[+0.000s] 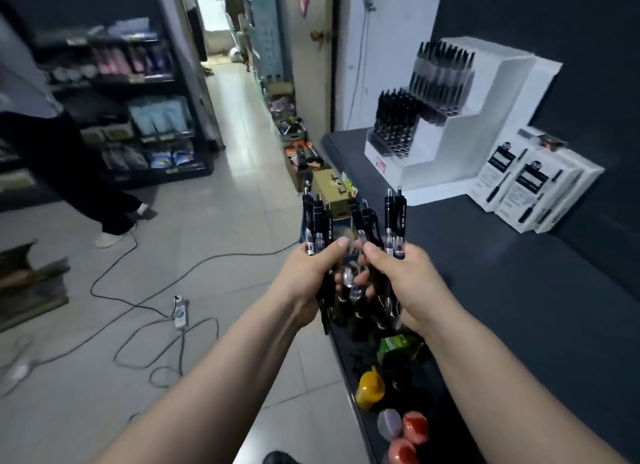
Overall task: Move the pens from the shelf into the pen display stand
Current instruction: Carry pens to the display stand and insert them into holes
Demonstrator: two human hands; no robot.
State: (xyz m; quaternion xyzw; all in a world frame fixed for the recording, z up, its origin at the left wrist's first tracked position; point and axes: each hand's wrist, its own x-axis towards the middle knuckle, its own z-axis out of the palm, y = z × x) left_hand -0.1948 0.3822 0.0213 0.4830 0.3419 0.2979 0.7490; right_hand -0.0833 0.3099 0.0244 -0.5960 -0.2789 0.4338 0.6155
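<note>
A left hand (pixel 311 269) and right hand (pixel 405 276) each grip a bunch of black pens (pixel 394 217), thumbs nearly touching. Ahead and to their right on the surface (pixel 519 273), the stand (pixel 478 124) is partly stocked; this batch seemingly has yet to go in.

A person (pixel 62 172) in dark trousers stands to my left by a black rack (pixel 162 173) of packaged goods. A white power strip (pixel 180 313) lies on the tiled floor (pixel 225 221) among looping cables (pixel 138 304). Low on my right sits a yellow bottle (pixel 370 389).
</note>
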